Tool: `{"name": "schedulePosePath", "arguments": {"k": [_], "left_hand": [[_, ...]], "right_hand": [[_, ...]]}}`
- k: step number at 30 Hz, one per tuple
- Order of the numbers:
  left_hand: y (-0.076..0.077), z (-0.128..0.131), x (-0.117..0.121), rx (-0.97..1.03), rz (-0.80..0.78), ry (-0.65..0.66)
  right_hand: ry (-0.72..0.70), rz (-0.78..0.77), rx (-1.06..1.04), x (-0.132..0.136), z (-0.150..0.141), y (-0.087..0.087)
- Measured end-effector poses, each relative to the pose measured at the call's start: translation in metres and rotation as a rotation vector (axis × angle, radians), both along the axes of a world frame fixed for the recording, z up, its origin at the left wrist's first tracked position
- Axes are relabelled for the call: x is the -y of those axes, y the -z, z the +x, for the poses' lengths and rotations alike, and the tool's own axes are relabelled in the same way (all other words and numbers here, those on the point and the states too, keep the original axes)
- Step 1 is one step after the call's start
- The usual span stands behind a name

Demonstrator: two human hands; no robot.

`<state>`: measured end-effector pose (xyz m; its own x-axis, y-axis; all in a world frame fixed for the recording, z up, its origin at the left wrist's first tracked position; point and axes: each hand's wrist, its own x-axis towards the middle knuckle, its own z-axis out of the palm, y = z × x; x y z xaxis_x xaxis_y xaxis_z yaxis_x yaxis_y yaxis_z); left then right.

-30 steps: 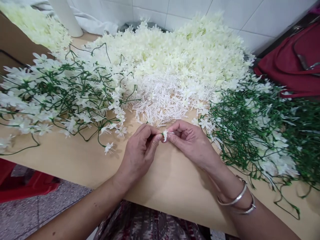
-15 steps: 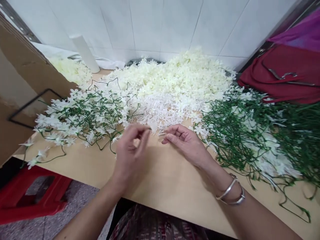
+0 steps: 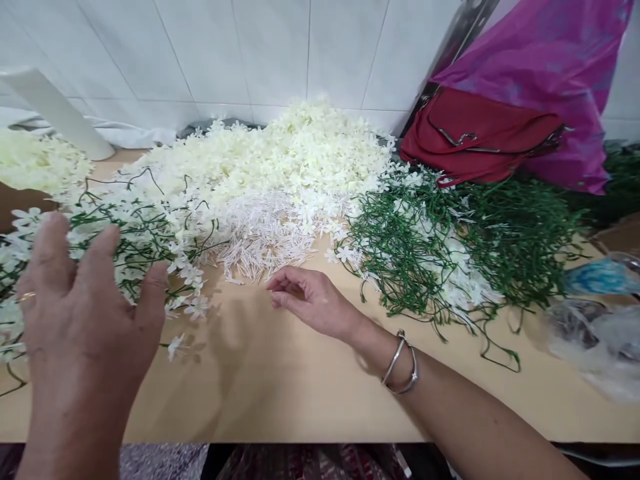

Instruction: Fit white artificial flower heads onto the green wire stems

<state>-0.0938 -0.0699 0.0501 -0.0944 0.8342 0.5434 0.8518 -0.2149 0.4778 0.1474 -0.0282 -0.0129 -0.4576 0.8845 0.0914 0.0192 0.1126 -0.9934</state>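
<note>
My left hand (image 3: 93,300) is over the left flower pile, palm down, with its fingers spread and a ring on one finger. Beneath and around it are white artificial flowers on green stems (image 3: 145,223). A single white flower (image 3: 175,347) with a short green stem end showing sits just right of that hand. My right hand (image 3: 313,300) is low over the table in front of the white stamen sticks (image 3: 265,233). Its fingers are curled, with thumb and fingertips close together; anything between them is too small to make out.
Cream flower heads (image 3: 320,147) are heaped along the tiled wall. Green stems (image 3: 400,253) lie tangled at the right, before a red bag (image 3: 485,133) and a purple plastic bag (image 3: 550,67). A white roll (image 3: 60,113) leans at the back left. Clear plastic packets (image 3: 595,333) lie far right.
My view has swung to the right. The left hand has left its place beside the right hand, gone left to the flower pile and spread its fingers. The right hand stays curled before the sticks.
</note>
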Motion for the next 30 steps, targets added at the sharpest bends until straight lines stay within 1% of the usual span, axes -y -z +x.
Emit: {"name": "schedulePosePath", "arguments": {"k": [1,3,5,7,8,10,11,13,15,17,18,20,21,23,25,27,28,30], "left_hand": [[-0.003,0.009,-0.001,-0.103,0.021,-0.069],[-0.003,0.024,-0.005,-0.178,-0.007,-0.076],[0.005,0.037,-0.011,-0.208,-0.024,0.041],[0.019,0.048,-0.018,-0.225,0.000,0.156],[0.025,0.054,-0.021,-0.231,-0.003,0.209],[0.036,0.064,-0.027,-0.244,-0.037,0.284],[0.040,0.068,-0.030,-0.239,-0.051,0.314],[0.046,0.075,-0.037,-0.199,-0.061,0.371],[0.049,0.079,-0.042,-0.118,-0.044,0.420],[0.052,0.082,-0.045,-0.017,-0.014,0.449],[0.054,0.082,-0.045,0.033,-0.003,0.454],[0.055,0.083,-0.044,0.134,-0.004,0.450],[0.056,0.083,-0.043,0.188,-0.026,0.439],[0.056,0.083,-0.041,0.316,-0.115,0.419],[0.055,0.082,-0.040,0.453,-0.233,0.437],[0.055,0.082,-0.039,0.561,-0.316,0.474],[0.056,0.081,-0.039,0.600,-0.331,0.480],[0.057,0.079,-0.040,0.652,-0.329,0.460]], "right_hand": [[0.012,0.033,0.023,0.001,0.000,-0.001],[0.081,0.162,0.108,0.001,0.001,-0.003],[0.231,0.369,0.270,-0.003,0.007,-0.007],[0.433,0.580,0.503,-0.009,0.018,-0.013],[0.525,0.647,0.626,-0.012,0.025,-0.016],[0.633,0.676,0.887,-0.019,0.039,-0.022],[0.643,0.664,1.005,-0.022,0.045,-0.025],[0.597,0.597,1.170,-0.026,0.052,-0.027],[0.550,0.548,1.223,-0.027,0.054,-0.028],[0.536,0.563,1.142,-0.026,0.052,-0.027],[0.537,0.590,1.053,-0.025,0.050,-0.027],[0.523,0.623,0.782,-0.024,0.045,-0.025],[0.493,0.604,0.625,-0.023,0.041,-0.024],[0.413,0.483,0.340,-0.021,0.033,-0.021],[0.321,0.288,0.149,-0.019,0.026,-0.016],[0.264,0.116,0.042,-0.017,0.019,-0.012],[0.244,0.058,0.005,-0.017,0.017,-0.011],[0.233,0.011,-0.045,-0.017,0.015,-0.008]]}}
